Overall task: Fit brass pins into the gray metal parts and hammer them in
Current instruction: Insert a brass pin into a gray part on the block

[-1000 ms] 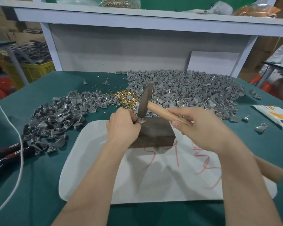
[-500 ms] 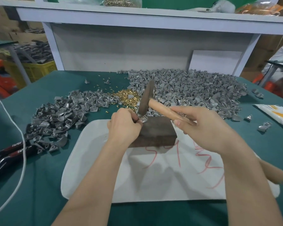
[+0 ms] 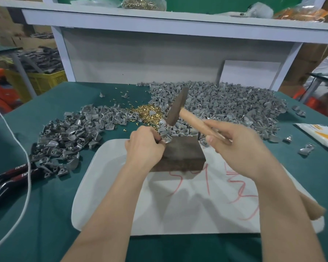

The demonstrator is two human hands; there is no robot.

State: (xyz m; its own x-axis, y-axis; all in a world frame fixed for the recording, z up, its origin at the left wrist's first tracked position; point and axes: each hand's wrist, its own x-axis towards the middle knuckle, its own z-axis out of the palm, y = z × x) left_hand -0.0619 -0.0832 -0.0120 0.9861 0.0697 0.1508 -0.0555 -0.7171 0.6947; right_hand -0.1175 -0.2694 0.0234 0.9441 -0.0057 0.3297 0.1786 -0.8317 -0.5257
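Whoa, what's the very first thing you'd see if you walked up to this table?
The hammer in the right hand, poised just over a gray part that the left hand pinches on the dark block in the middle. Behind it sprawls a huge heap of gray metal parts, with a shiny pile of brass pins to its left.

Two bare hands forward, both gripping.
The left hand (image 3: 144, 146) is curled knuckles-up, its fingertips pinching a gray part (image 3: 166, 139) at its right edge. The right hand (image 3: 240, 148), just to its right, wraps a hammer (image 3: 192, 119) handle with one finger laid along it. Both forearms reach forward.
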